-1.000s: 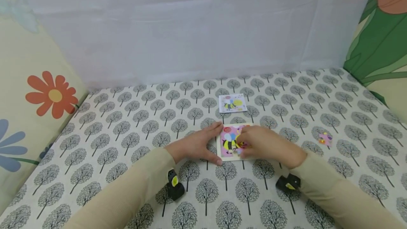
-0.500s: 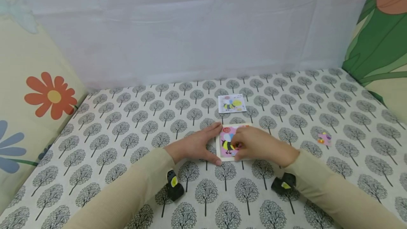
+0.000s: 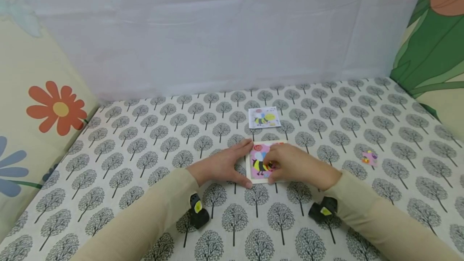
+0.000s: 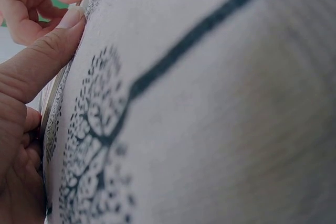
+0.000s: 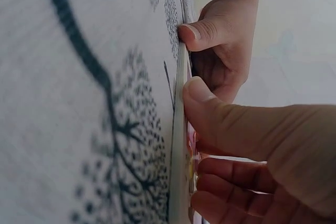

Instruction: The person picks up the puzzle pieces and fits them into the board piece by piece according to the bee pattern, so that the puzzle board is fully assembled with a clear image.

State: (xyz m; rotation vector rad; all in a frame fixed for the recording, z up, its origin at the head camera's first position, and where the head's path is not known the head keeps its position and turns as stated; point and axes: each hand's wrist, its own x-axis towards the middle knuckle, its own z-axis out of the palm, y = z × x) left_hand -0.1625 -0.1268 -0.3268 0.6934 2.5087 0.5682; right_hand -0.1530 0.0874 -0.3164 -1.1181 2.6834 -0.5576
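A small white-framed jigsaw puzzle [image 3: 255,180] with a bee on pink lies flat on the table. My left hand [image 3: 225,166] grips its left edge, index finger at the upper corner and thumb at the lower corner. Over its right half, my right hand [image 3: 295,165] has its fingers bent down onto the picture, at a puzzle piece [image 3: 269,165] mostly hidden beneath them. In the right wrist view the right thumb [image 5: 210,103] lies along the edge of the puzzle board [image 5: 180,124], with the left hand [image 5: 226,40] farther along it.
Beyond the puzzle lies a paper card [image 3: 264,117] with the same bee picture. One loose pink puzzle piece [image 3: 369,158] lies to the right on the tree-print tablecloth [image 3: 174,220]. A white cloth wall [image 3: 232,35] stands behind, with flower-print panels at both sides.
My right hand has moved slightly left over the puzzle, and the piece at its fingertips has gone down into the bee picture. My left hand has stayed at the left edge.
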